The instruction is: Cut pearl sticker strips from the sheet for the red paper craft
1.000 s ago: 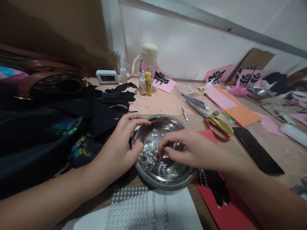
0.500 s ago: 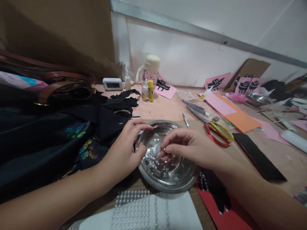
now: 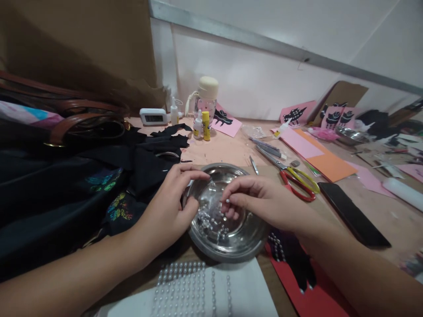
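Note:
A round shiny metal bowl (image 3: 228,254) lies between my hands, with small silver beads and clear rhinestones (image 3: 206,220) gathered in its lower left part. My right hand (image 3: 254,198) is closed over the bowl, its thumb and fingertips pinching a small silvery bead (image 3: 228,201). At the bowl's left rim, my left hand (image 3: 176,198) rests with thumb and fingers apart, their tips reaching over the edge. Below the bowl, rows of grey pearl beads (image 3: 180,286) sit on a white sheet (image 3: 254,286). A black beaded cutout (image 3: 294,255) lies on red card (image 3: 324,290) under my right forearm.
Dark cloth (image 3: 66,189) and a brown-strapped bag (image 3: 76,119) crowd the left. Scissors (image 3: 297,182), tweezers (image 3: 254,165) and a phone (image 3: 353,213) lie to the right. Behind stand a bottle (image 3: 207,94), a yellow glue stick (image 3: 205,125) and a small digital display (image 3: 153,116).
The view has shifted slightly. My right fingers have shifted a little on the bead over the bowl. My left hand stays at the rim.

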Motion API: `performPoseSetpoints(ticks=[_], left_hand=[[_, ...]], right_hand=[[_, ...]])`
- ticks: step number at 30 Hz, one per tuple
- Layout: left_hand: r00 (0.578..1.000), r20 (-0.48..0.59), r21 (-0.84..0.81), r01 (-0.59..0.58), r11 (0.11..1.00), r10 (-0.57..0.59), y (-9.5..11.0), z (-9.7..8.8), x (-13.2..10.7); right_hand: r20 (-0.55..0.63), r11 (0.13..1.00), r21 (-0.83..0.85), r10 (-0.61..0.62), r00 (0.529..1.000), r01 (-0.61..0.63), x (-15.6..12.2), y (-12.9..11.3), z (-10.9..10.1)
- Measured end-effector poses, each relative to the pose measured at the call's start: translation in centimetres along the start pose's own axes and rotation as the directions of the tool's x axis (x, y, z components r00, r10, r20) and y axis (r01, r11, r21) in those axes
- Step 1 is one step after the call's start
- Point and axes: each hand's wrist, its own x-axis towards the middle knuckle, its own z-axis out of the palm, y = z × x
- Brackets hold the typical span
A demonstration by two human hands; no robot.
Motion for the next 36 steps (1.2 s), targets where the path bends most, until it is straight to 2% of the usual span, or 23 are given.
performPoseSetpoints(ticks=[2, 4, 7, 10, 16, 25, 36], left_hand=[[0.999, -0.029, 0.046, -0.019, 0.999, 0.021, 0.2, -0.3, 0.1], [0.998, -0.050, 0.088, -0.037, 0.995, 0.042, 0.4, -0.5, 0.1], [0.996, -0.067, 0.125, -0.055, 0.991, 0.064, 0.6, -0.6, 0.2], [0.995, -0.073, 0.147, -0.053, 0.988, 0.065, 0.8, -0.6, 0.2], [0.995, -0.073, 0.208, -0.049, 0.977, 0.066, 0.8, -0.8, 0.1], [0.994, -0.074, 0.227, -0.062, 0.972, 0.080, 0.7, -0.8, 0.0], [0.996, -0.065, 0.204, -0.048, 0.978, 0.063, 0.4, -0.7, 0.2]], right_hand=[[-0.033, 0.941, -0.329, -0.100, 0.994, 0.083, -0.3, 0.0, -0.2], [-0.013, 0.794, -0.589, -0.195, 0.981, 0.150, -0.5, 0.1, -0.4], [0.046, 0.626, -0.750, -0.273, 0.961, 0.214, -0.8, 0.1, -0.8], [0.110, 0.558, -0.789, -0.283, 0.953, 0.256, -1.0, -0.2, -1.3], [0.207, 0.505, -0.802, -0.263, 0.942, 0.318, -1.6, -0.1, -2.2], [0.388, 0.439, -0.789, -0.186, 0.903, 0.429, -1.3, 0.8, -1.3], [0.297, 0.475, -0.801, -0.211, 0.931, 0.363, -0.7, 1.3, -0.6]])
